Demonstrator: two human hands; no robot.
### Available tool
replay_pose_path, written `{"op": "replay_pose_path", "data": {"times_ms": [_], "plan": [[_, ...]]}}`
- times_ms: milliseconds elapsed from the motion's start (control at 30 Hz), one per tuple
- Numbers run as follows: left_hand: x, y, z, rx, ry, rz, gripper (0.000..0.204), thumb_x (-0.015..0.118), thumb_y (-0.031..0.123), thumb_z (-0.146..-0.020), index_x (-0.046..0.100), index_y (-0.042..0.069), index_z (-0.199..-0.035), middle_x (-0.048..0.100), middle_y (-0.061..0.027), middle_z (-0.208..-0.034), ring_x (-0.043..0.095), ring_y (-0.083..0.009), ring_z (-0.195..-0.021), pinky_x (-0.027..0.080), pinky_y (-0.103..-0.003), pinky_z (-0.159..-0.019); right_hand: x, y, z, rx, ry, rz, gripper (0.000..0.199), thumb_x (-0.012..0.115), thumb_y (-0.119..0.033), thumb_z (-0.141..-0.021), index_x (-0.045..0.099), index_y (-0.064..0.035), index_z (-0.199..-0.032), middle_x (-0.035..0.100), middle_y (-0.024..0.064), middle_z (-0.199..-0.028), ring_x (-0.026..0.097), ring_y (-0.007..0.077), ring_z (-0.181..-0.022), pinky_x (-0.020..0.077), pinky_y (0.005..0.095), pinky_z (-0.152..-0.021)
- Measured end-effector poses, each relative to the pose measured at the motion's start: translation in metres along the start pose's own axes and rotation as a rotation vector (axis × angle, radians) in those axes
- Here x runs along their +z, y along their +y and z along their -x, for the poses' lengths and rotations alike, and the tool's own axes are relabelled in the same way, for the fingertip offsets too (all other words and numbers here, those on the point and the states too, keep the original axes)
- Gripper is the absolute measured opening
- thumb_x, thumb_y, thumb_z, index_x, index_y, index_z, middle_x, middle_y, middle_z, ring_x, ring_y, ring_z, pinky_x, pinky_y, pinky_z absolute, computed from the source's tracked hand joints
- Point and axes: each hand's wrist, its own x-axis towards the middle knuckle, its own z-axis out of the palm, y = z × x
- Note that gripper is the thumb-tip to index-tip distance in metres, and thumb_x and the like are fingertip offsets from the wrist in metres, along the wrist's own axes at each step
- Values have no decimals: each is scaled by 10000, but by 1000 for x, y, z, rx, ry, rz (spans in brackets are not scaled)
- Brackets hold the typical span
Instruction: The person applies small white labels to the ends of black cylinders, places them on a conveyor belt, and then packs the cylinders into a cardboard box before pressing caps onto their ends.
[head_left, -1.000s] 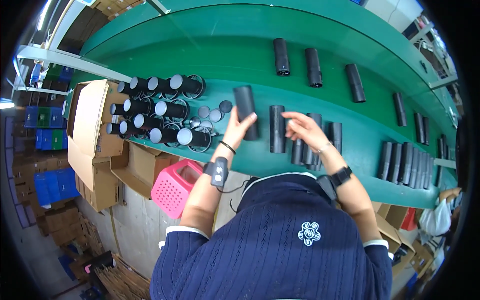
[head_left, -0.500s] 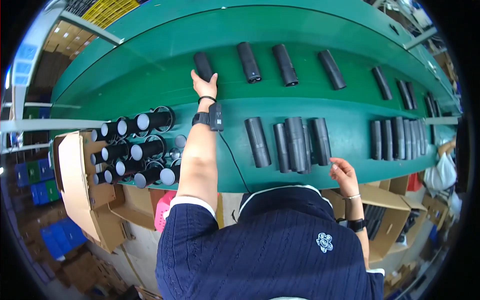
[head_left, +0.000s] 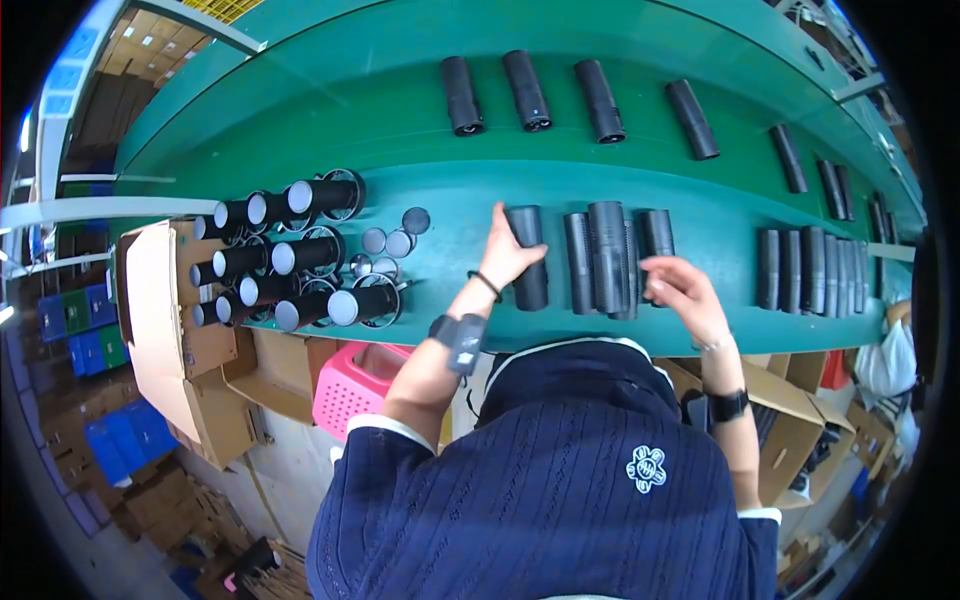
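Observation:
My left hand (head_left: 508, 254) is wrapped round a ridged black cylinder (head_left: 532, 288) that lies on the near part of the green bench. Its thumb crosses the top and the other fingers go down the left side. Right of it lies a close group of black cylinders (head_left: 605, 255). My right hand (head_left: 692, 295) hovers over the lower end of the rightmost cylinder (head_left: 656, 230) of this group, fingers loosely bent and apart; whether they touch it is hard to see. Along the far strip lie spaced black cylinders, the leftmost one (head_left: 461, 95) included.
On the left, several black cylinders with pale round ends (head_left: 342, 307) lie in rows, with loose round discs (head_left: 400, 243) beside them. Another row of black cylinders (head_left: 815, 270) is at the right. Cardboard boxes (head_left: 160, 310) and a pink plastic stool (head_left: 350, 385) stand below the bench edge.
My left hand has let go of the leftmost far cylinder and come back to a near one. My right hand has moved up over the end of the rightmost grouped cylinder.

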Motion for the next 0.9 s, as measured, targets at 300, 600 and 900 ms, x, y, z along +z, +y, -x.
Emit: {"op": "replay_pose_path", "data": {"times_ms": [300, 600, 900], "plan": [[-15, 29, 95, 314, -160, 328, 661, 704, 35, -699, 377, 65, -1272, 499, -130, -1182, 480, -248, -1174, 397, -352, -976, 80, 36, -76, 89, -428, -170, 352, 578, -178, -921, 571, -106, -1266, 625, 3, -865, 563, 63, -687, 477, 201, -599], [2, 16, 115, 242, -120, 348, 684, 737, 308, -724, 391, 47, -1252, 486, -166, -1182, 434, -329, -1196, 64, -528, -1116, 83, 38, -68, 6, -514, -8, 292, 617, -138, -891, 639, -106, -1180, 568, 3, -886, 556, 58, -651, 480, 190, -586], [-6, -1, 94, 419, 54, -95, 902, 829, 305, -649, 324, 22, -1339, 398, -213, -1295, 414, -331, -1231, 350, -411, -1034, 94, 24, -80, -7, -233, 18, 238, 597, -214, -915, 646, -55, -1085, 638, 4, -824, 569, 57, -573, 477, 194, -499]]}}
